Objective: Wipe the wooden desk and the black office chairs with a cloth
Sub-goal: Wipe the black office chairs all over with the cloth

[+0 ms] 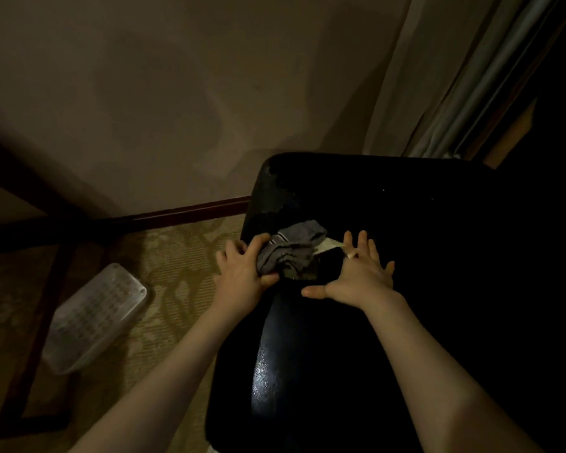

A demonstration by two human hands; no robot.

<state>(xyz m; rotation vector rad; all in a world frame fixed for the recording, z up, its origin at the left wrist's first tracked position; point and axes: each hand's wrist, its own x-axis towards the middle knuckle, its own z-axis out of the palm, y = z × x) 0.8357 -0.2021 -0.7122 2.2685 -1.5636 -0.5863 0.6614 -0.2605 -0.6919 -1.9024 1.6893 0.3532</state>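
Note:
A black office chair (389, 207) fills the right half of the head view, its leather worn and flaking at the top left corner. My left hand (242, 273) grips a bunched grey cloth (294, 248) and holds it against the chair's surface near its left edge. Just right of the cloth, my right hand (361, 273) lies flat on the black leather with its fingers spread. A pale strip (329, 246) shows between the cloth and my right fingers. The room is dim.
A clear plastic container (92, 318) lies on the patterned carpet at the left. Dark wooden furniture legs (43, 308) stand beside it. A beige wall with a dark skirting board (183, 212) runs behind, and curtains (464, 93) hang at the upper right.

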